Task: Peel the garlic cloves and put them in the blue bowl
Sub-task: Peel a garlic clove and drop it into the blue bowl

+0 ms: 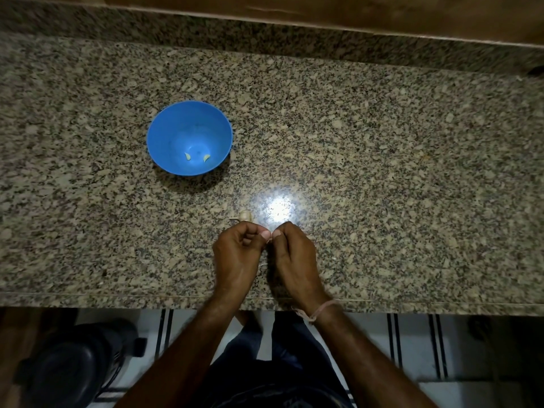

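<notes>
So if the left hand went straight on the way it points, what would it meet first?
Likely the pale garlic clove lying on the speckled granite counter, just beyond the left hand.

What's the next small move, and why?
Probably peel the skin off the garlic clove pinched between the left hand and right hand: both fingertip grips meet on it above the counter. The blue bowl holds only two peeled cloves, and another clove waits nearby.

Countertop [382, 172]: speckled granite, glossy, one bright light reflection [278, 207].
Rear panel [323, 13]: brown wood.
Floor [412, 343]: pale, dark paired stripes.
Black rounded object [73, 366]: lower left, on floor.
</notes>
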A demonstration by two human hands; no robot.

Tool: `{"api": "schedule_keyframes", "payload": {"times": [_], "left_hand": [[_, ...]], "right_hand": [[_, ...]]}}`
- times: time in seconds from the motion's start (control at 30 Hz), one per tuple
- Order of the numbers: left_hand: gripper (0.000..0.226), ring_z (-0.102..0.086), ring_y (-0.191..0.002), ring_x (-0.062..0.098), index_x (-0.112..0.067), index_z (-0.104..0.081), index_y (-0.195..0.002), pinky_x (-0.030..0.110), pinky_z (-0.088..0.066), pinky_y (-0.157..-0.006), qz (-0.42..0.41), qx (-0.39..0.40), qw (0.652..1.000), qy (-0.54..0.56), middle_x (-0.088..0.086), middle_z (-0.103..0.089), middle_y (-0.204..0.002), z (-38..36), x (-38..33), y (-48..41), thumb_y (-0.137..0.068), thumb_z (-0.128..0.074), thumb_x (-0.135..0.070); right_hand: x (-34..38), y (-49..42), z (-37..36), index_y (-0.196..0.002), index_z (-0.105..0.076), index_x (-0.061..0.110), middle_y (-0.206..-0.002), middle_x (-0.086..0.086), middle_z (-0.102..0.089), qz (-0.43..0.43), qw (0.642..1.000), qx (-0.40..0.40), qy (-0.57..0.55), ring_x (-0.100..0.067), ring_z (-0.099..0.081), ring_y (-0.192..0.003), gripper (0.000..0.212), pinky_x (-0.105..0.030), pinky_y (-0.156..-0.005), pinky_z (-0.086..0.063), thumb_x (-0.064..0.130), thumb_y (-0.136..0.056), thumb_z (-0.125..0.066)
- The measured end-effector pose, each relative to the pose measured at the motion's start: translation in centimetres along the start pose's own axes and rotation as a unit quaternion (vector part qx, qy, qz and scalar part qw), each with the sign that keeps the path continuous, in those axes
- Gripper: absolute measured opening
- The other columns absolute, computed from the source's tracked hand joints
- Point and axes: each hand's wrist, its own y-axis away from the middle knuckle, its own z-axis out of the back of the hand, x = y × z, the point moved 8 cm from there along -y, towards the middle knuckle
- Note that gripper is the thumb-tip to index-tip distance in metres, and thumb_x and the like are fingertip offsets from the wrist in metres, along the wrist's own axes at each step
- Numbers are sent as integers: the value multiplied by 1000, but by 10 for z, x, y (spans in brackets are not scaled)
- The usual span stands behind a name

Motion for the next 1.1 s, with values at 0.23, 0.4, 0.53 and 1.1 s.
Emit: {"api": "schedule_keyframes", "payload": {"times": [0.23,0.4,0.53,1.1], "left_hand": [[16,-73,-81,11,-23,-73,-87,45,-64,-77,-57,26,998,-18,-10,-74,-82,-3,-4,4,-93,-72,-8],[10,-72,-74,17,-21,-75,-85,40,-62,-72,10,24,1000,16,-3,-75,-77,-5,9,-1,-93,-75,-15],[15,-60,-63,20,-9,-76,-82,32,-50,-64,185,68,967,162,12,-71,-71,-17,25,-3,-95,-72,-10],[12,-65,-68,12,-14,-70,-83,31,-53,-64,44,23,998,33,10,-74,-84,-1,11,-9,-93,-72,-7]], "right_hand": [[-25,4,-17,-74,-55,18,-71,-4,-50,-188,962,39,-194,-17,-45,-68,30,-31,-61,-36,15,-104,-50],[-9,2,-4,-78,-53,14,-71,-2,-52,-86,993,3,-79,-13,-44,-66,28,-28,-59,-35,13,-107,-51],[9,-3,2,-86,-52,11,-82,1,-50,86,990,-27,108,-19,-45,-78,23,-28,-65,-27,18,-107,-47],[1,-5,5,-85,-70,16,-75,5,-68,13,999,24,32,-9,-62,-70,16,-20,-60,-44,15,-100,-65]]}}
